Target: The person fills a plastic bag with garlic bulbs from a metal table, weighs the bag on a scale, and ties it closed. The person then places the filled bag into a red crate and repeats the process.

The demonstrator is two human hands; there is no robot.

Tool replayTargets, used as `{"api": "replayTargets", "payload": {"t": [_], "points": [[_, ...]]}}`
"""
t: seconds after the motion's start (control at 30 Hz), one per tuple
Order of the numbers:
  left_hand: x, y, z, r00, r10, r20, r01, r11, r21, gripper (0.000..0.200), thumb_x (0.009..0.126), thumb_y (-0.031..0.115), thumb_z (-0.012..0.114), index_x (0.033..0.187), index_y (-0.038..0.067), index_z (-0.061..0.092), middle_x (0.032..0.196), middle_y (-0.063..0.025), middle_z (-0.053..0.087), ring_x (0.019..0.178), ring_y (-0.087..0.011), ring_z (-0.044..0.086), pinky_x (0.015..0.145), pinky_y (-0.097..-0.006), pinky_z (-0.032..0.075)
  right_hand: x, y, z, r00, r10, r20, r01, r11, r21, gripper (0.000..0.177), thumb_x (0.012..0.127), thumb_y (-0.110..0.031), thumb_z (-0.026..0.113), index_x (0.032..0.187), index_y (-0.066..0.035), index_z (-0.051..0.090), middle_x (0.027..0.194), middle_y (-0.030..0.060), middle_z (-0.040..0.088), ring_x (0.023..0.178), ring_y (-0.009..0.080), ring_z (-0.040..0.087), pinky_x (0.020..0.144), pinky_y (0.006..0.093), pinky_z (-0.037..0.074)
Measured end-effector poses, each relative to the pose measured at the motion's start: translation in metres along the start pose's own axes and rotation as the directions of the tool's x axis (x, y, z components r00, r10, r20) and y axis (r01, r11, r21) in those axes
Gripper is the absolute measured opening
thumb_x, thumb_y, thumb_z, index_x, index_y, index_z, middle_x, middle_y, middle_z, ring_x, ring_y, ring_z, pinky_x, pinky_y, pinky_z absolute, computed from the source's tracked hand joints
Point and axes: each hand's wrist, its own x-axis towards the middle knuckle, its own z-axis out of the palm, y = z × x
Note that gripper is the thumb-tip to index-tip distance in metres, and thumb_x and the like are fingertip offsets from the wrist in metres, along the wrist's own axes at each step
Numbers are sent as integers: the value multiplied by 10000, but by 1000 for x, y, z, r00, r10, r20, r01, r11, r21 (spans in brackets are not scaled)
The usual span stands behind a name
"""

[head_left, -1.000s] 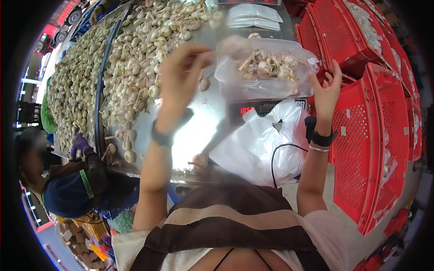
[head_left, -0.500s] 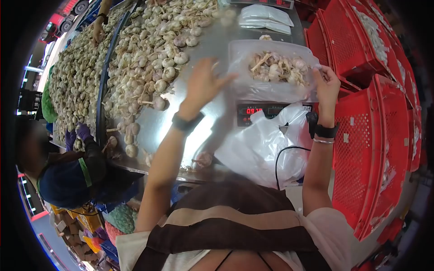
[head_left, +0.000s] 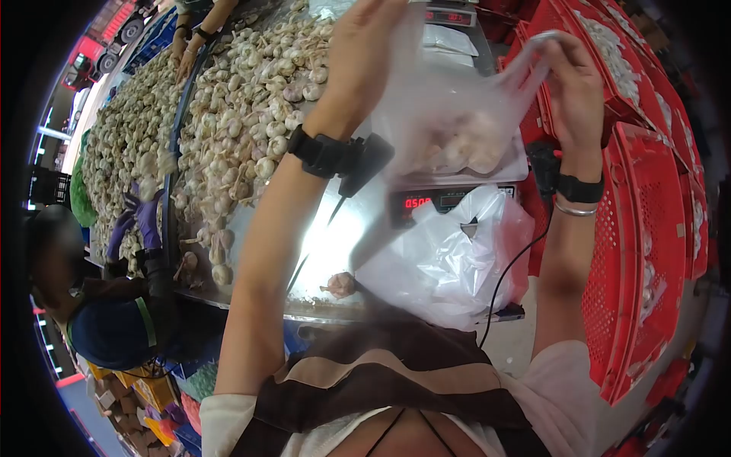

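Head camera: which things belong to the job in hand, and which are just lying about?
In use: bag of garlic, left hand and right hand gripping its top, scale beneath.
Lying about: garlic heap, white plastic bags, red crates, one loose bulb.

Both arms raised forward, elbows bent. Left hand (head_left: 358, 53) high, back toward the camera, fingertips blurred and cut off at the frame top. Right hand (head_left: 575, 76) beside it, fingers (head_left: 552, 46) pinched together, wrist bent inward.
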Motion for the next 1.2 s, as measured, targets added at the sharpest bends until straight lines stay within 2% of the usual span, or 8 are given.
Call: {"api": "replayTargets", "payload": {"t": [0.23,0.3,0.5,0.6,0.77,0.87,1.13,1.2], "points": [[-45,-43,32,750,304,588,-534,802,267,269,843,251,532,907,-10,541,662,-42,548,562,-129,515,523,-265,417,-28,-2,32,856,38,516,161,928,-336,162,794,-64,568,948,-45,617,1129,86,500,1050,135,452,872,272,364],[-37,-13,27,800,-507,320,387,844,371,260,860,243,509,876,-15,535,678,-66,563,555,-106,502,480,-264,397,-29,9,24,868,297,399,-175,933,-314,147,792,-66,587,929,-36,631,1019,65,565,938,102,513,798,235,406],[-19,-19,10,781,-495,382,501,861,92,188,830,126,489,978,47,574,721,-16,524,580,-70,460,495,-233,378,-37,11,27,927,127,352,-56,977,-205,142,773,-53,610,892,24,619,803,39,629,716,79,567,666,215,461],[-1,-18,-1,599,229,767,-795,288,534,213,740,75,512,943,81,573,727,-57,527,651,-187,551,553,-293,464,-28,15,31,969,158,188,-77,923,-377,149,806,-108,592,873,24,611,787,13,611,704,72,547,655,217,447],[-9,-7,17,497,384,778,-868,214,448,196,741,99,506,935,86,532,805,-59,510,673,-232,556,557,-309,462,-25,55,31,881,360,308,-426,886,183,260,869,-285,511,908,-45,602,794,-16,563,713,60,477,654,211,385],[-25,-21,3,775,203,598,-627,366,688,73,772,113,483,826,75,513,798,-86,518,698,-243,576,569,-358,467,-25,70,22,856,489,167,-517,812,271,192,863,-220,518,933,-57,593,800,-8,572,726,66,491,657,216,386],[-86,-49,-59,614,-606,506,-77,592,802,226,844,161,468,995,71,611,998,-108,605,920,-203,575,813,-307,442,-31,144,-77,810,550,-205,-526,835,162,170,846,-212,552,887,-53,595,825,-3,574,766,71,492,689,233,391],[-70,-62,-40,836,-298,460,263,954,140,240,853,223,503,1015,85,613,987,-112,607,904,-151,570,816,-277,434,-17,101,-34,910,410,-57,-404,909,100,212,846,-228,553,874,-22,595,1006,40,567,864,92,490,791,236,369]]}}
